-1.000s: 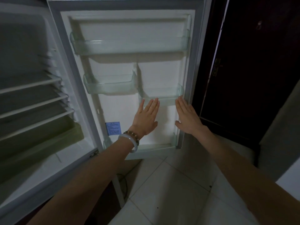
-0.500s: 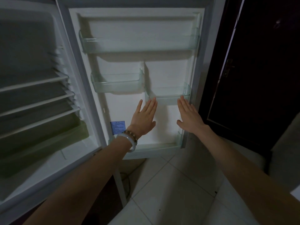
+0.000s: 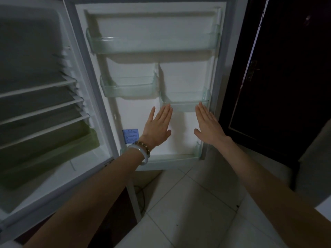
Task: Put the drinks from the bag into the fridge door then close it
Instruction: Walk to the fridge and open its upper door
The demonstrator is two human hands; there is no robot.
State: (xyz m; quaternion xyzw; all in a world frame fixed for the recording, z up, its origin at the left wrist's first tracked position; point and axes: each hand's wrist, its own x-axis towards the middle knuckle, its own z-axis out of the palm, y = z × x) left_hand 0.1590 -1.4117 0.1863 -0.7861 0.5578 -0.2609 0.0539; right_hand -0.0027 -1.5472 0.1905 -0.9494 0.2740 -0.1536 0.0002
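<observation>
My left hand [image 3: 158, 127] and right hand [image 3: 208, 127] are flat and spread, holding nothing, still raised before the open fridge door [image 3: 152, 86], just below its small right bin [image 3: 185, 104]. Little has changed; no drinks in view.

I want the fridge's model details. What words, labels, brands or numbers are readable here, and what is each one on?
No text here can be read.
Blue sticker low on the inside of the fridge door, left of the left hand: it carries printed lines, too small and blurred to read.
Door bins, fridge shelves and the dark door on the right: no visible writing or brand mark.
</observation>
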